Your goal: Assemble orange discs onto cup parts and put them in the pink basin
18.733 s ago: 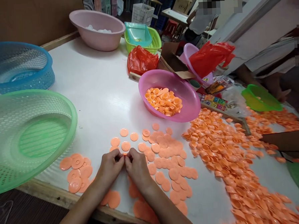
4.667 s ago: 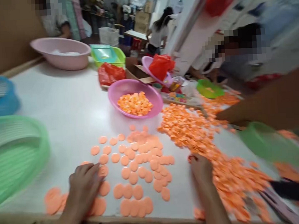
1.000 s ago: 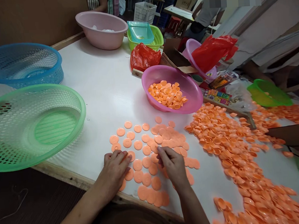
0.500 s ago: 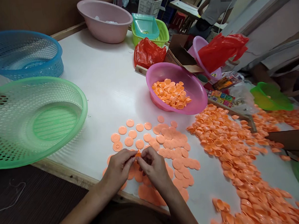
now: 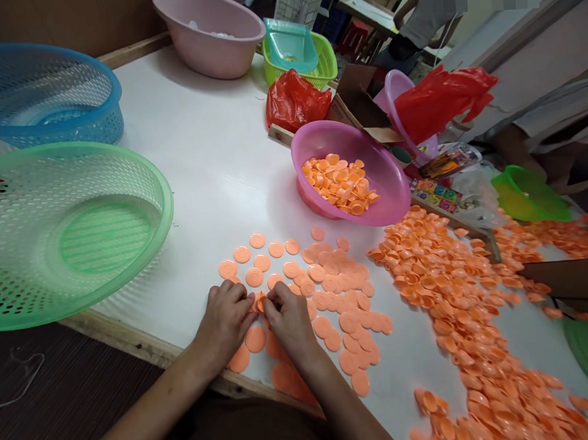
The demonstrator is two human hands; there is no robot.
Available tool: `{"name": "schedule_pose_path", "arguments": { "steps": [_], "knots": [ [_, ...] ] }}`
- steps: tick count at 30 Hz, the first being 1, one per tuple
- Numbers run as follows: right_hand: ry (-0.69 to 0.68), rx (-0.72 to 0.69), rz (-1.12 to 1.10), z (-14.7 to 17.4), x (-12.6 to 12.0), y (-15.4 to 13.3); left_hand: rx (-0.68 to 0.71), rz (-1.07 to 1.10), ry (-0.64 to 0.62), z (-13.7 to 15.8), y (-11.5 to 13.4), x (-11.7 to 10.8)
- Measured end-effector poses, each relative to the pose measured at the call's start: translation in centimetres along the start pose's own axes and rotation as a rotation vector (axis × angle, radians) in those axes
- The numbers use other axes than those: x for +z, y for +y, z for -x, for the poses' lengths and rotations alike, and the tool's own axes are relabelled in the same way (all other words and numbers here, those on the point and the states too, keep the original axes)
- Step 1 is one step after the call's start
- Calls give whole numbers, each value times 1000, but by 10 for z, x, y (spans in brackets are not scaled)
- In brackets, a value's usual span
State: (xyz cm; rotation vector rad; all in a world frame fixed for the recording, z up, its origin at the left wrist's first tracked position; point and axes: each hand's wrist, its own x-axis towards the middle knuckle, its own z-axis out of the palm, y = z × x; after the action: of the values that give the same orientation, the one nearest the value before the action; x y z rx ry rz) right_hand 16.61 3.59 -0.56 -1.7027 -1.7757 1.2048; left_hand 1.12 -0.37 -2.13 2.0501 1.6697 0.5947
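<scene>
Between my two hands is a small orange plastic piece (image 5: 261,302), low over the white table. The fingers of my left hand (image 5: 226,321) pinch its left side. On its right side my right hand (image 5: 289,317) is closed with thumb and fingertips together. My fingers cover part of the piece, so its full shape is hidden. Flat orange discs (image 5: 330,265) lie around and under my hands, some single and others overlapping. To the right spreads a long heap of glossy orange cup-like pieces (image 5: 451,304). Similar pieces (image 5: 340,185) lie inside a pink basin (image 5: 395,185) beyond the discs.
A green perforated basket (image 5: 161,187) and a blue one (image 5: 106,118) stand at the left. At the back are a pale pink tub (image 5: 211,53), a red plastic bag (image 5: 297,101) and an open cardboard box (image 5: 357,105). A person (image 5: 422,26) is in the background.
My hands have shifted slightly left, still together around the small orange piece. My left fingers are now more curled. The camera view has tilted slightly.
</scene>
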Motion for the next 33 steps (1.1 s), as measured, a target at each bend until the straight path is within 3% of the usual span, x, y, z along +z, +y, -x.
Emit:
{"name": "schedule_pose_path", "arguments": {
  "steps": [4,7,9,12,17,21,23,25,27,29,31,33],
  "knots": [
    [35,-70,163,0,2,-1,-35,82,-17,-4,2,-7],
    [15,-66,170,0,1,0,-150,213,-13,-13,8,-8],
    [6,-61,175,1,0,-1,-243,280,-74,-18,12,-5],
    [-5,-66,206,3,2,-6,-336,270,-121,-20,15,-1],
    [21,-112,263,4,14,-9,-388,178,-53,-18,11,-2],
    [-18,-75,79,0,11,-6,-336,269,-78,-18,1,-11],
    [-73,13,-91,-10,-7,-14,-296,384,24,-13,-7,-19],
    [-47,38,-265,-26,-38,-31,-290,415,152,-5,-14,-25],
    [134,-100,-379,-46,-80,-50,-258,342,173,6,-18,-28],
    [396,-229,-386,-63,-125,-60,-156,226,98,15,-19,-25],
    [603,-289,-274,-65,-167,-50,-43,113,51,19,-18,-18],
    [688,-238,-109,-44,-202,-18,27,45,63,18,-18,-7]
  ]
}}
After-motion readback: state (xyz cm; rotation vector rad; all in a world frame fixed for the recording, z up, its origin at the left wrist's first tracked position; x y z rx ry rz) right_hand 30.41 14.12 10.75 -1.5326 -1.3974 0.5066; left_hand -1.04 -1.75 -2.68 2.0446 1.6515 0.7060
